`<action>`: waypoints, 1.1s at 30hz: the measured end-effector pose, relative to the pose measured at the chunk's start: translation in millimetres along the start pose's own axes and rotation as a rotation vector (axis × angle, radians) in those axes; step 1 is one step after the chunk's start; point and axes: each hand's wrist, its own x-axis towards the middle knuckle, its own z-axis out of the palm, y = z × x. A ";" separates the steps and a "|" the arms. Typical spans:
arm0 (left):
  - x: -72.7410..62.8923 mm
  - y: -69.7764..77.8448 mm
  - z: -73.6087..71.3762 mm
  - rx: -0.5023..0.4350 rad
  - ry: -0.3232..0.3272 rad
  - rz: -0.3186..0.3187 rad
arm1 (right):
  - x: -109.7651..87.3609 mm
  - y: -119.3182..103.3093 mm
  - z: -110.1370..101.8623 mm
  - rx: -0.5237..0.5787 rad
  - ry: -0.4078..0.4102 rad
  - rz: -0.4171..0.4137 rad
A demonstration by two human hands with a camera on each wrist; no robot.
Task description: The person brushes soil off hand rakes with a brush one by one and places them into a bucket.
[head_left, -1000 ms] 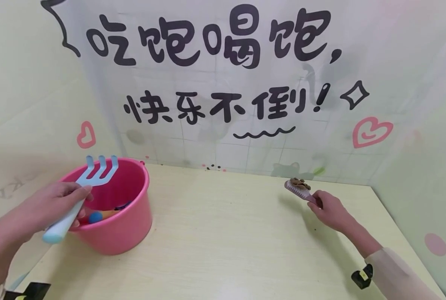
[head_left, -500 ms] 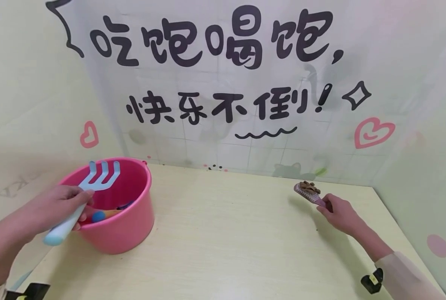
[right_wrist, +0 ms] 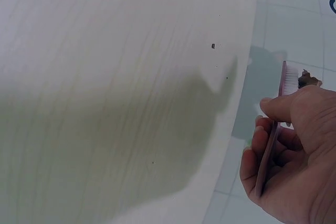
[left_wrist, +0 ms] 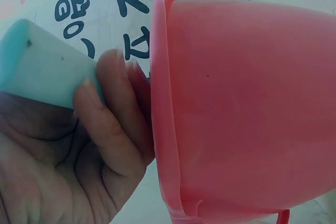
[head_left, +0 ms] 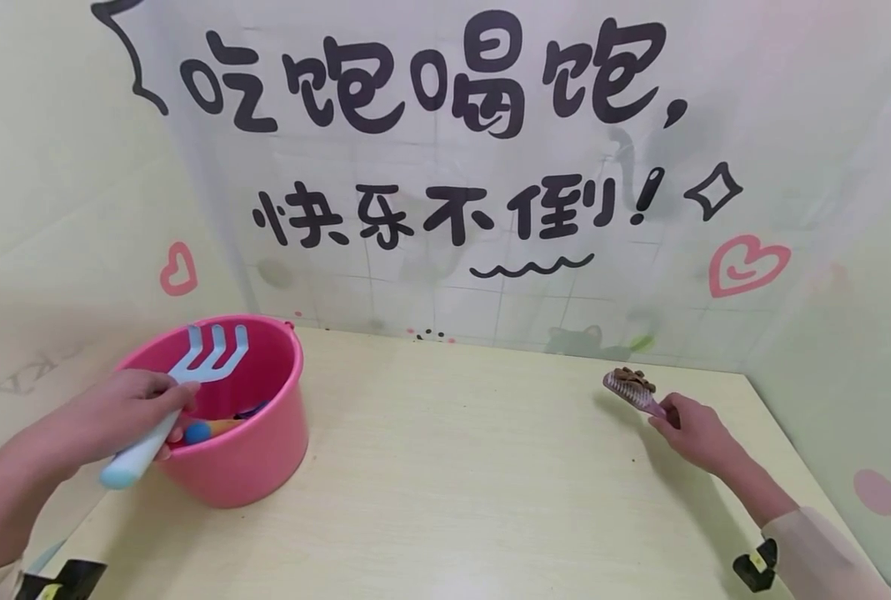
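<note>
My left hand (head_left: 126, 408) grips a light blue toy rake (head_left: 208, 372), its three bent tines upward over the mouth of a pink bucket (head_left: 242, 475). In the left wrist view the pale handle end (left_wrist: 47, 66) sticks out past curled fingers, beside the bucket's rim. Over the right part of the table, my right hand (head_left: 703, 437) holds a purple-pink hairbrush (head_left: 649, 408) by its handle, bristles facing up. A brown, lumpy piece (head_left: 633, 381) rests on the bristles. Thumb and fingers close round the handle in the right wrist view.
Inside the bucket lie a blue-and-orange thing (head_left: 212, 430) and a dark blue thing (head_left: 252, 410). The pale wooden table (head_left: 453, 467) meets a back wall sheet (head_left: 430, 300) with black lettering. Side walls stand left and right. Small dark specks dot the tabletop.
My right hand has moved right and slightly down with the brush, the brown piece still on it. My left hand has shifted the rake a little to the right over the bucket.
</note>
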 end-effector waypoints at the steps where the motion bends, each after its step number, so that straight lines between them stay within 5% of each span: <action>1: 0.3 0.1 0.4 0.003 0.002 0.002 | -0.2 1.0 0.3 0.000 -0.001 -0.001; 21: 6.7 17.4 5.8 0.066 0.011 0.011 | -3.5 11.4 -0.5 -0.020 -0.013 0.004; 29: 20.0 39.3 6.7 0.192 -0.049 0.023 | -3.5 13.8 -3.9 -0.018 -0.011 0.005; 33: 26.7 39.3 2.5 0.150 -0.085 -0.017 | -4.4 14.3 -4.8 -0.017 -0.008 0.004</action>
